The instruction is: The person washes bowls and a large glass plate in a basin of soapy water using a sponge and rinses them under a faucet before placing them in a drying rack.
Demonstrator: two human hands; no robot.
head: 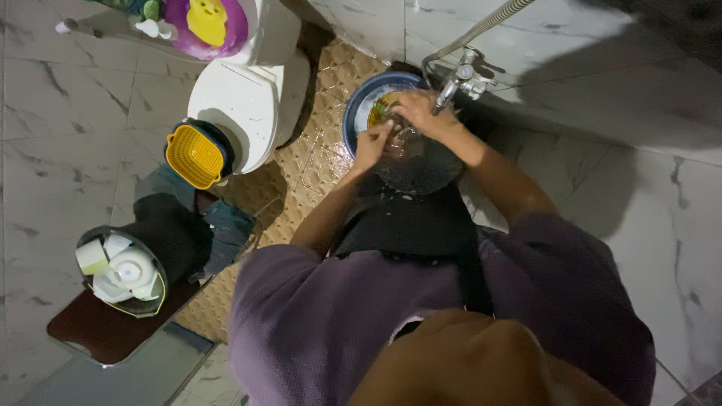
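I crouch over a blue basin on the tiled floor, under a metal tap. My left hand grips the near rim of a dish at the basin's edge. My right hand is closed just under the tap, its fingers on a green and yellow scrub pad that presses on a pale plate in the basin. A dark, wet, shiny bowl sits right below both hands. What exactly the left fingers hold is partly hidden.
A white toilet stands to the left with a yellow basket beside it. Further left, a bowl of white cups rests on a brown board. A pink tub sits at the top. Marble walls close in on the right.
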